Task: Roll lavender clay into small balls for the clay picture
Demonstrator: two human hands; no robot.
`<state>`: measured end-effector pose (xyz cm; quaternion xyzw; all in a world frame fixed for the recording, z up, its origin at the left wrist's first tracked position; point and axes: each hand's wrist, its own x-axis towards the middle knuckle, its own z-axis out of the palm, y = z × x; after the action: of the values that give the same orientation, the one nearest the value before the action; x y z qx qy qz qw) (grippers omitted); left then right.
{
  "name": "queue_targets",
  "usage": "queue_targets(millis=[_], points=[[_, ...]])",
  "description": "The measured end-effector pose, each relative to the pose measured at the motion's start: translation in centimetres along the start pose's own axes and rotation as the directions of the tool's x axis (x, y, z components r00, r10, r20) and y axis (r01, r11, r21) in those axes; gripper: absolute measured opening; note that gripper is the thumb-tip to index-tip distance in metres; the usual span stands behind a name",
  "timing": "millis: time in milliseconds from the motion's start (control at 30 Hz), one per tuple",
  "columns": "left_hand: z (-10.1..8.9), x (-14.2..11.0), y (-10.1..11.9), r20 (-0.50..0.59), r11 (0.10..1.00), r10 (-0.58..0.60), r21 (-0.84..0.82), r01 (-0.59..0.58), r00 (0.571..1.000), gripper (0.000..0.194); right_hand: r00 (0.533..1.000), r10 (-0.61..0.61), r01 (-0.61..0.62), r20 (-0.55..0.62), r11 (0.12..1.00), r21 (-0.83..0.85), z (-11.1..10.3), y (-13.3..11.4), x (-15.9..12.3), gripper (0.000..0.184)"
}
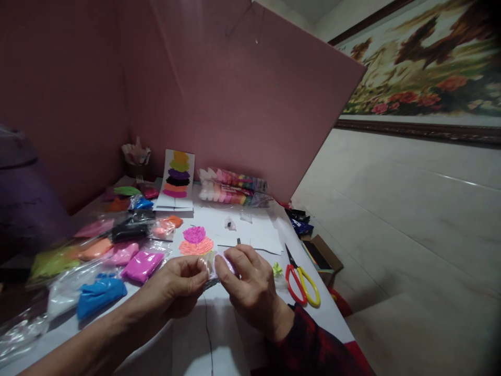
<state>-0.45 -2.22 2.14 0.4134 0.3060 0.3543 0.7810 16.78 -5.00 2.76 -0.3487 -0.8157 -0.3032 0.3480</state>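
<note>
Between both hands is a small clear plastic packet (213, 265) with something pale lilac in it, partly hidden by my fingers. My left hand (182, 284) pinches its left end between thumb and fingers. Curled round the right end is my right hand (252, 287). Just beyond them lies white paper with a layered shape (195, 241), magenta above and coral below, with a ridged texture. A thin dark line (208, 334) runs down the paper below my hands. To the right of my right hand are red-and-yellow-handled scissors (301, 284) and a small lime-green piece (277, 269).
Several bagged colours lie at left, including a blue packet (99, 296) and a magenta packet (143, 265). A card with stacked colour bands (178, 180) leans at the back beside long bags of coloured pieces (230, 190). A pink panel (235, 94) rises behind the table.
</note>
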Motion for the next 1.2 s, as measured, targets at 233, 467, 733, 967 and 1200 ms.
queue_targets(millis=[233, 467, 733, 967, 1200], points=[[-0.45, 0.18, 0.32, -0.004, 0.998, -0.063, 0.000, 0.063, 0.998, 0.041, 1.000, 0.001, -0.001, 0.016, 0.999, -0.045, 0.14, 0.42, -0.02, 0.021], [0.27, -0.36, 0.88, -0.142, 0.995, 0.031, 0.097, -0.017, 0.989, 0.035, 1.000, 0.024, -0.023, 0.015, 0.997, -0.077, 0.56, 0.65, -0.24, 0.020], [0.28, -0.39, 0.88, -0.222, 0.985, 0.164, 0.081, -0.149, 0.961, 0.029, 0.999, 0.030, -0.028, 0.031, 0.998, -0.049, 0.45, 0.30, -0.19, 0.022], [0.01, -0.26, 0.89, -0.115, 0.999, 0.050, -0.006, -0.051, 0.992, 0.033, 0.999, 0.044, -0.043, 0.028, 0.999, -0.020, 0.53, 0.29, -0.18, 0.023], [0.11, -0.52, 0.87, 0.015, 0.996, 0.089, -0.020, -0.089, 0.996, 0.039, 1.000, 0.006, -0.005, 0.030, 1.000, -0.023, 0.50, 0.28, -0.23, 0.023]])
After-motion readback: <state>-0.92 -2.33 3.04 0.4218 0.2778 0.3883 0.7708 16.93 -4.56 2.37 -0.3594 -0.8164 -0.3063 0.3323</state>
